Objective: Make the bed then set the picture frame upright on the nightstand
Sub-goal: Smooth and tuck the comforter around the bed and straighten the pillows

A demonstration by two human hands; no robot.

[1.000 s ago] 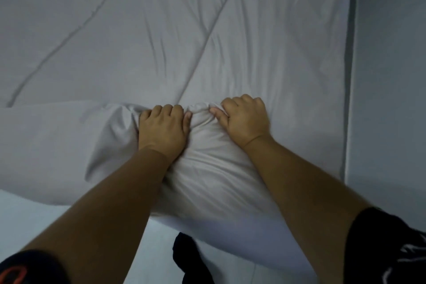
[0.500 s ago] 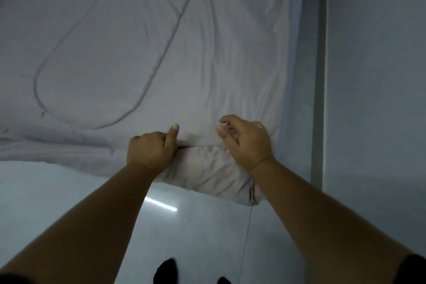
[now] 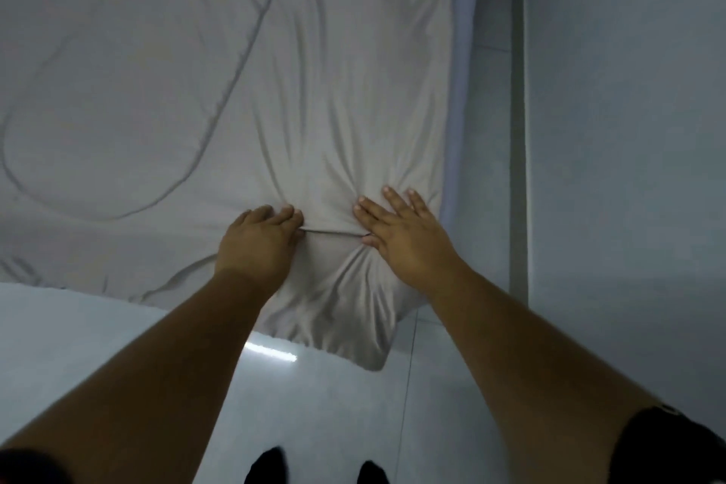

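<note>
One white quilted bedcover (image 3: 235,90) lies spread over the bed, its near edge and one corner hanging above the pale glossy floor (image 3: 334,405). Its right edge runs near the grey wall (image 3: 628,130), with a narrow strip between. The left hand (image 3: 257,244) grips a fold of it. The right hand (image 3: 404,240) presses flat just beside, fingers spread.

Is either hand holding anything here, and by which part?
The left hand grips the quilt at a fold near its hanging corner. The right hand presses flat on it, fingers straight, thumb at the same fold.
</note>
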